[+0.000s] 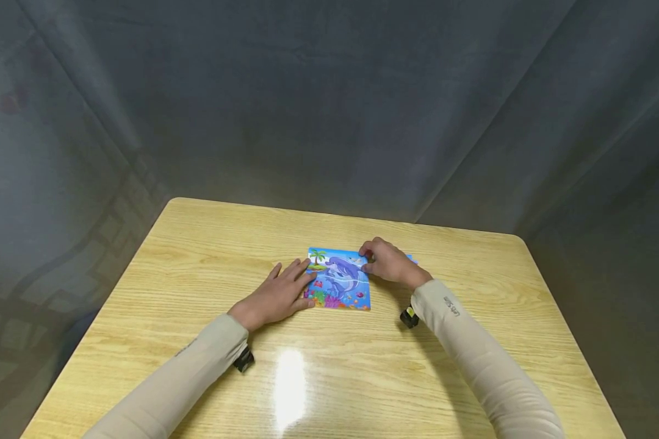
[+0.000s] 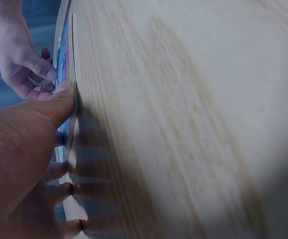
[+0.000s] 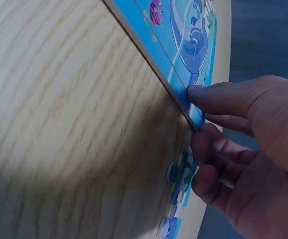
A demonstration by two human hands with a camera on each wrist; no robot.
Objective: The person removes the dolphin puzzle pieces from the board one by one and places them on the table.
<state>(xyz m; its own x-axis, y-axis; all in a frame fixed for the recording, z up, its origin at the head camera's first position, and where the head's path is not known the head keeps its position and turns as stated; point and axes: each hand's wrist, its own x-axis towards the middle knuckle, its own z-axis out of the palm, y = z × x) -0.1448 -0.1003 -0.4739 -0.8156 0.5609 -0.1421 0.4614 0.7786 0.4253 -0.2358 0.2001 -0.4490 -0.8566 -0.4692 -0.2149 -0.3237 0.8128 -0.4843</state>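
Right hand (image 1: 391,263) is at the upper right corner of the dolphin puzzle (image 1: 337,291): thumb (image 3: 216,97) on the face, other fingers bent at the edge. Can't tell if that's a real pinch or just contact. Left hand (image 1: 277,297) is spread wide, fingertips on the puzzle's left side, thumb by its lower left corner. Puzzle lies flat on the wood table (image 1: 384,378), between both hands, picture facing up. Loose blue pieces (image 3: 185,174) sit just past the right hand, partly hidden by it in the head view. Grey curtain (image 1: 329,122) behind the table
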